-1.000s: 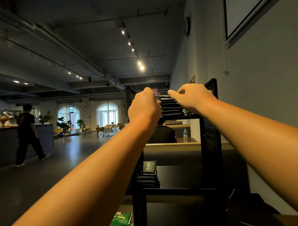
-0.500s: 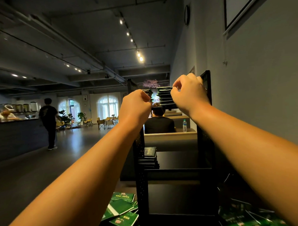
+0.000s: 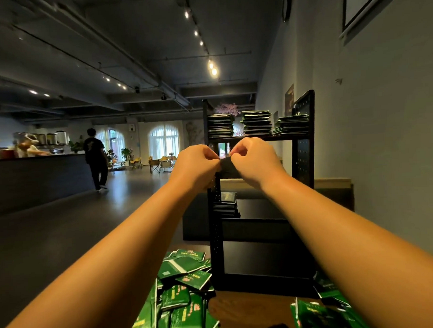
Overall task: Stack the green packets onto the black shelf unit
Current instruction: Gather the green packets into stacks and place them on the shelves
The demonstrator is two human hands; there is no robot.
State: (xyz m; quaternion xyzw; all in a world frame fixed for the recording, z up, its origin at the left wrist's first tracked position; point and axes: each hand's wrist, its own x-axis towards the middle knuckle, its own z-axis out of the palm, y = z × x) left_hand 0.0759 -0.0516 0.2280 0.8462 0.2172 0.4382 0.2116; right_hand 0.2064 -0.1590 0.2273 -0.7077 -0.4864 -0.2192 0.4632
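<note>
The left hand (image 3: 198,164) and the right hand (image 3: 253,160) are held close together, fingers curled inward and knuckles toward the camera. A small dark shape (image 3: 229,166) sits between the fingertips. I cannot tell whether it is a packet pinched by both hands or something behind them.

The hands hang just below the top tier of the black shelf unit (image 3: 303,156). Three stacks of green packets stand on that tier: left stack (image 3: 220,125), middle stack (image 3: 256,123) and right stack (image 3: 292,125). A fourth stack (image 3: 226,205) lies at the left end of the middle tier.

The unit stands on a wooden table (image 3: 242,310). Loose packets are heaped to its left (image 3: 183,287) and right (image 3: 321,314).
</note>
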